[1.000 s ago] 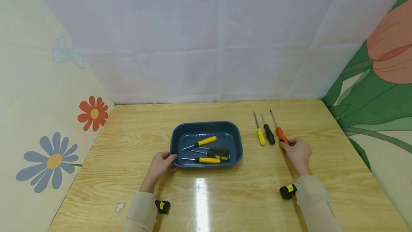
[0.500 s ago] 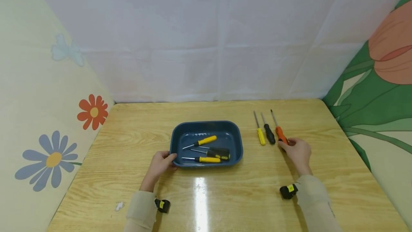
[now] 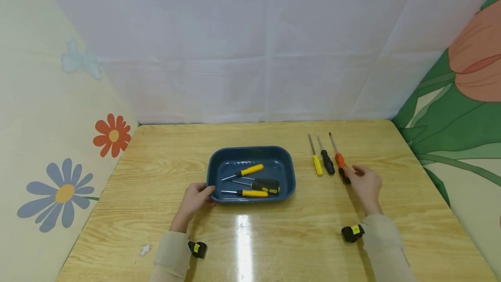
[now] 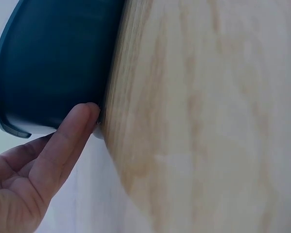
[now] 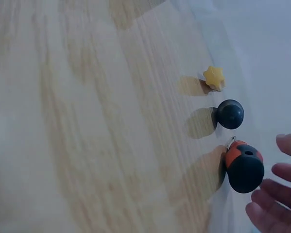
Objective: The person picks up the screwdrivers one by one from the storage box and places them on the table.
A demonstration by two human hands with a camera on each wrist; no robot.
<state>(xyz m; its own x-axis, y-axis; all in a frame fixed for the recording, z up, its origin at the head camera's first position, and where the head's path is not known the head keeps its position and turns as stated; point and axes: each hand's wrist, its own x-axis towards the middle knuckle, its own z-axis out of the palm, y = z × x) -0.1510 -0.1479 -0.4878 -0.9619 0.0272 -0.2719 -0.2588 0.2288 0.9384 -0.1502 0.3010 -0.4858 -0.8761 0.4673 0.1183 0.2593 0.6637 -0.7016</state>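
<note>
My left hand point(image 3: 195, 198) holds the near left corner of a dark blue tray point(image 3: 290, 173), thumb over the rim. In the left wrist view, its fingers point(image 4: 70, 133) press the tray's outer wall. Inside lie yellow-handled screwdrivers point(image 3: 253, 193) and black ones with yellow marks point(image 3: 270, 186). On the right, a red and black screwdriver point(image 3: 340, 160) lies on the table, shaft pointing away. My right hand point(image 3: 365, 186) is beside its handle. In the right wrist view the fingers point(image 5: 286, 191) are spread, with a gap showing between them and the handle point(image 5: 246, 170).
Left of the red screwdriver, a black screwdriver point(image 3: 327, 163) and a thin yellow one point(image 3: 317, 165) lie side by side in a row with it. The wooden table point(image 3: 164, 156) ends at a white cloth backdrop point(image 3: 235, 77). Printed flower panels point(image 3: 66, 99) stand at both sides.
My right hand has let go of the red screwdriver's handle and shifted slightly right, its fingers opening. The black end of the handle now shows. The left hand and tray have stayed put.
</note>
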